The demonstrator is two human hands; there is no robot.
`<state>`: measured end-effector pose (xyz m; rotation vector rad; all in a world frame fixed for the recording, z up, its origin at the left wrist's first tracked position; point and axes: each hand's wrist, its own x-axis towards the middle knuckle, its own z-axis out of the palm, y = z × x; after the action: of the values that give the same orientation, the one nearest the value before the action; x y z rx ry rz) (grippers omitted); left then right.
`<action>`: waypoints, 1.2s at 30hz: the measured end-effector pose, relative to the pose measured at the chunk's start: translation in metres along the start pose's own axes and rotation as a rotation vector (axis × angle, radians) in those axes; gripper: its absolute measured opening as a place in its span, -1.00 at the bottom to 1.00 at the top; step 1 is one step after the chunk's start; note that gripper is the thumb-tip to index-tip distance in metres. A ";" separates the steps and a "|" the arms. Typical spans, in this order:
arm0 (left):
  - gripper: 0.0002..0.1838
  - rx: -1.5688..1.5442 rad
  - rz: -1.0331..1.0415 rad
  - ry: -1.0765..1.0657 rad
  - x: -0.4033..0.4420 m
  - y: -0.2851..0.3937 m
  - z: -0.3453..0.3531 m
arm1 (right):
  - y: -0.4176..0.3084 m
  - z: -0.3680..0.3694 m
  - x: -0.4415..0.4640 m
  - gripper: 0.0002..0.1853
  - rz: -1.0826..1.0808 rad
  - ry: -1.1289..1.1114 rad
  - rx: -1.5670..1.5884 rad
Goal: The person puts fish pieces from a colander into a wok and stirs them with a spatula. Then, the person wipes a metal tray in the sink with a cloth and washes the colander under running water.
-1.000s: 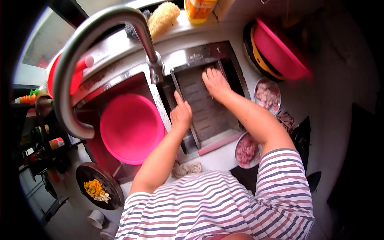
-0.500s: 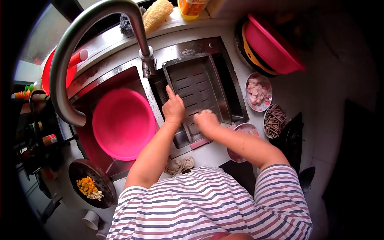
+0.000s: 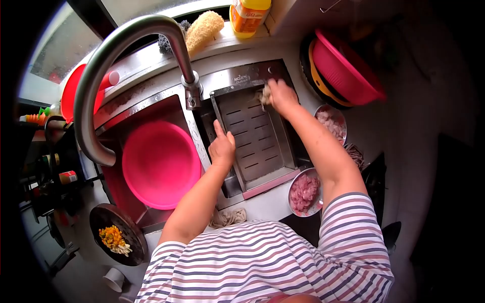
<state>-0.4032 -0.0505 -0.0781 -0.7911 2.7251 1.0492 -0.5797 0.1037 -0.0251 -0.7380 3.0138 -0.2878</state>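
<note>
A slotted metal tray (image 3: 252, 136) lies over the right sink basin. My right hand (image 3: 281, 95) is closed around a pale, crumpled cloth (image 3: 264, 95) at the tray's far right corner. At the tray's left rim is my left hand (image 3: 222, 144), its index finger stretched out along the edge and its thumb raised; nothing shows in it. Left of the tray, a pink basin (image 3: 161, 165) sits in the left sink basin (image 3: 113, 189).
A curved faucet (image 3: 93, 91) arches over the left. Bowls of minced meat (image 3: 304, 193) and pale chunks (image 3: 331, 122) stand on the right, below stacked basins (image 3: 343, 65). A round board (image 3: 118, 235) holds chopped food at lower left. A yellow bottle (image 3: 248, 17) stands at the back.
My right hand went from the tray's far end to its near end, then back to the far right corner. My left hand has stayed by the left rim. The camera view has shifted slightly.
</note>
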 end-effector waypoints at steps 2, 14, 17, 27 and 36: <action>-0.34 -0.065 -0.035 -0.018 0.000 0.002 -0.002 | 0.003 0.000 -0.032 -0.73 0.078 -0.099 0.031; -0.45 -0.164 0.196 0.122 0.000 0.045 -0.048 | 0.018 -0.070 -0.108 -0.79 0.256 0.331 0.746; -0.45 -0.126 0.271 0.120 0.001 0.047 -0.065 | -0.031 -0.100 -0.078 -0.83 0.009 0.641 0.634; -0.49 -0.247 0.446 0.217 -0.030 0.043 -0.149 | -0.067 -0.077 0.020 -0.90 0.211 0.554 0.569; -0.77 -0.516 0.471 0.204 0.000 0.020 -0.168 | 0.032 -0.119 -0.055 -0.85 0.194 0.265 2.009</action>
<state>-0.4007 -0.1476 0.0608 -0.3064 2.9189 1.9172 -0.5538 0.1767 0.0845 -0.0735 1.3291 -2.6098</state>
